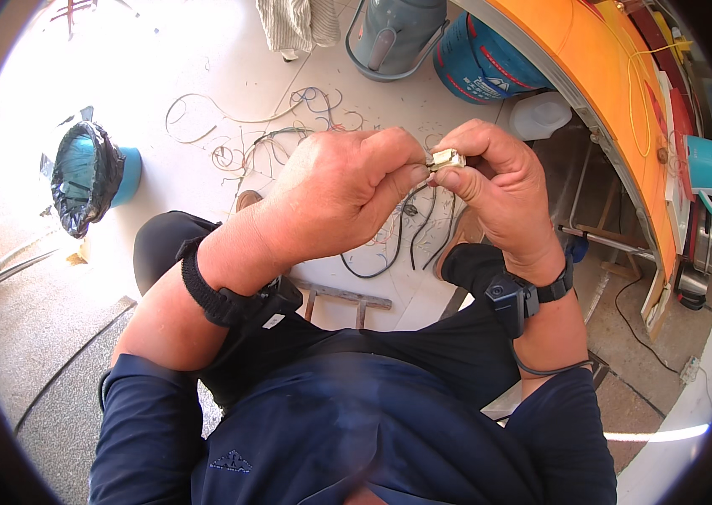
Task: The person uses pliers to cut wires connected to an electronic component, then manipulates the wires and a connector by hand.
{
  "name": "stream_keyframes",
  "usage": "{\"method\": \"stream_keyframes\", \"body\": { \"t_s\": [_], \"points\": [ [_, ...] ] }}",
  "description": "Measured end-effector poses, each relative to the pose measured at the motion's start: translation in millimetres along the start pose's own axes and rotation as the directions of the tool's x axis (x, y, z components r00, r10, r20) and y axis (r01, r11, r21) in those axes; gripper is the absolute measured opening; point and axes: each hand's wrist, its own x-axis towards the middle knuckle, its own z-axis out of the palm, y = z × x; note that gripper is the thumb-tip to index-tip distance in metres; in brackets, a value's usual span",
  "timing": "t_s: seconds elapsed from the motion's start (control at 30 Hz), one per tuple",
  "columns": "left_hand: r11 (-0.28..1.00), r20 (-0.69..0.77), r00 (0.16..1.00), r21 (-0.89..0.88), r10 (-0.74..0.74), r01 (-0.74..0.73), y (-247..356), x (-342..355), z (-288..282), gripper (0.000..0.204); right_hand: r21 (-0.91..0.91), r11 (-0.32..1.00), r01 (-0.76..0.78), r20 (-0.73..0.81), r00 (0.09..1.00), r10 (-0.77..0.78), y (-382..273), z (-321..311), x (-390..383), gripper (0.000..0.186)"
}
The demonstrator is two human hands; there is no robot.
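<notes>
Between the finger and thumb of my right hand (499, 178) is a small cream-coloured block (448, 158) with a dark end; its exact kind does not show. My left hand (354, 187) pinches close against that end, at a small dark piece too tiny to name. Both hands are closed and meet above my knees. Below them, black cables (402, 231) hang or lie over the pale floor, and I cannot tell whether they join the block. A tangle of cut wires (267, 139) spreads on the floor beyond my left hand.
At the left stands a blue bucket (127, 172) lined with a black bag. A grey lidded bin (394, 38) and a blue tub (482, 63) stand ahead. An orange tabletop (600, 76) curves along the right, with a teal container (711, 168) beyond it.
</notes>
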Motion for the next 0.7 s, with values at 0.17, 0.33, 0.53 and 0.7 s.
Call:
{"method": "stream_keyframes", "body": {
  "t_s": [0.17, 0.33, 0.53, 0.7],
  "points": [
    [0.998, -0.01, 0.999, -0.058, -0.034, 0.033, 4.1, -0.5, 4.5, 0.005, 0.008, 1.0, -0.016, -0.029, 0.999, 0.016, 2.8, 0.3, 0.0, 0.015],
    [1.0, 0.017, 1.0, -0.004, -0.01, 0.01, -5.0, 1.6, -1.1, 0.005, 0.059, 0.996, -0.071, -0.002, 0.997, 0.071, 1.2, 0.2, -0.6, 0.014],
    [0.999, 0.016, 1.0, -0.047, -0.009, 0.01, 0.9, 2.3, -1.1, 0.004, 0.19, 0.966, -0.175, -0.035, 0.982, 0.185, -6.1, 3.4, -1.8, 0.015],
    [0.988, 0.028, 0.996, -0.13, -0.082, 0.085, 8.1, 2.3, 2.6, 0.005, 0.044, 0.993, -0.106, -0.057, 0.992, 0.109, -2.9, -1.1, -1.5, 0.013]
  ]
}}
